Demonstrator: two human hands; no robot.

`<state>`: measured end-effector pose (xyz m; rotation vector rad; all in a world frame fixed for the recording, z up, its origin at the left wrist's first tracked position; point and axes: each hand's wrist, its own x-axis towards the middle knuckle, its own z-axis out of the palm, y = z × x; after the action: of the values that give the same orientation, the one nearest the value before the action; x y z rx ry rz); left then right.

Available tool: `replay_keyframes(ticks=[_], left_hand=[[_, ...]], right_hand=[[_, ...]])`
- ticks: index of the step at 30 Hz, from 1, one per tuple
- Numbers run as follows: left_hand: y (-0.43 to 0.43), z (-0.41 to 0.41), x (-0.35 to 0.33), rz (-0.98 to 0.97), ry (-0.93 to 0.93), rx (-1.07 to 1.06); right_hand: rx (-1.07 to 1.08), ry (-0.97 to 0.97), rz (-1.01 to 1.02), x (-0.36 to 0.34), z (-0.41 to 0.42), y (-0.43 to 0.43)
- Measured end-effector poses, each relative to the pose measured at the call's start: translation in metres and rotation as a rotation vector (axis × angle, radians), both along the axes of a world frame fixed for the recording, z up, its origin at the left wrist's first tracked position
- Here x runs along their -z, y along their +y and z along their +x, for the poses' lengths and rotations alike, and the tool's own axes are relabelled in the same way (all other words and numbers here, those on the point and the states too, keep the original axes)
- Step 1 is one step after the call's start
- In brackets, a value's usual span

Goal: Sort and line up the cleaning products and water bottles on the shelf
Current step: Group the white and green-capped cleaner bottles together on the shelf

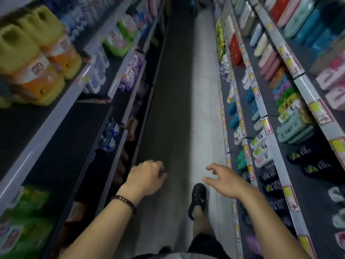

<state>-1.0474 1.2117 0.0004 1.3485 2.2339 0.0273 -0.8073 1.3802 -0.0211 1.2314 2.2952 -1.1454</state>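
Observation:
I look down a shop aisle between two shelf racks. Yellow-green detergent jugs (35,58) with orange labels stand on the upper left shelf. A few water bottles (110,135) with blue labels sit on a lower left shelf, with dark bare shelf around them. White cleaning bottles (97,71) stand further along. My left hand (147,176) hangs over the aisle floor, fingers loosely curled, holding nothing. My right hand (224,179) is held out over the floor, fingers spread and empty. Both hands are apart from the shelves.
Green packs (24,217) fill the near left shelf. Slippers and sandals (291,116) line the right rack, behind yellow price tags (267,126). The grey aisle floor (186,90) runs ahead. My foot in a black shoe (197,199) is on the floor.

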Motion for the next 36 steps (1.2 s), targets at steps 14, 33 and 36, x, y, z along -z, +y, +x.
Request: replay_keyframes(ticks=[14,33,36], left_hand=[[0.300,-0.145,-0.036,0.045,0.083,-0.129],[0.561,-0.468,-0.053,0.195,0.125,-0.273],[0.590,-0.509,-0.073,0.231,0.148,-0.302]], right_hand=[[-0.023,0.114,-0.046,-0.031,-0.169,0.337],[-0.339,-0.005,0.163,-0.065,-0.540,0.586],[-0.394,0.038,0.223,-0.089,-0.597,0.613]])
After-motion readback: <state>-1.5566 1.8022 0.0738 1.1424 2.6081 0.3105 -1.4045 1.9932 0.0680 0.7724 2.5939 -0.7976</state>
